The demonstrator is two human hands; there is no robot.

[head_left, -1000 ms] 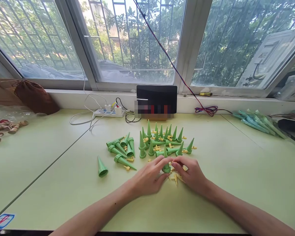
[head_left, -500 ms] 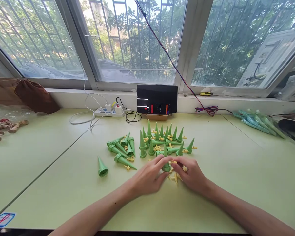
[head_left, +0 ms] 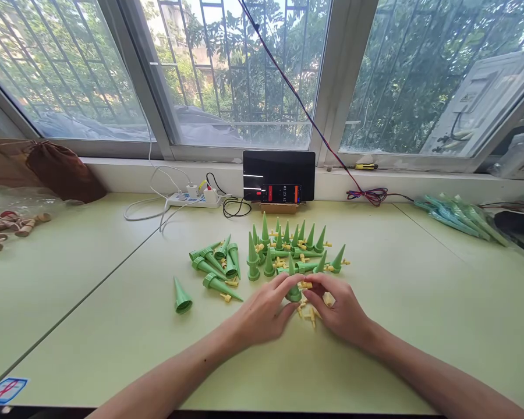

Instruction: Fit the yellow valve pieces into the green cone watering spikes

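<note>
My left hand is closed round a green plastic cone spike, held point up in front of the pile. Beside it my right hand pinches a small yellow plastic valve, which meets the side of the spike. Whether the valve is seated in the spike is hidden by my fingers. Several loose yellow valves lie on the table under and between my hands. Just beyond them stands a group of green spikes, some upright and some lying, many with yellow valves at their sides.
A heap of green spikes lies to the left, with one lone green cone nearer me. At the back are a tablet, a phone showing a timer, and a power strip. Plastic packets lie far right.
The spike in my left hand has shifted slightly left. My right fingers have drawn a little apart from it, so more of the yellow valve shows between my hands.
</note>
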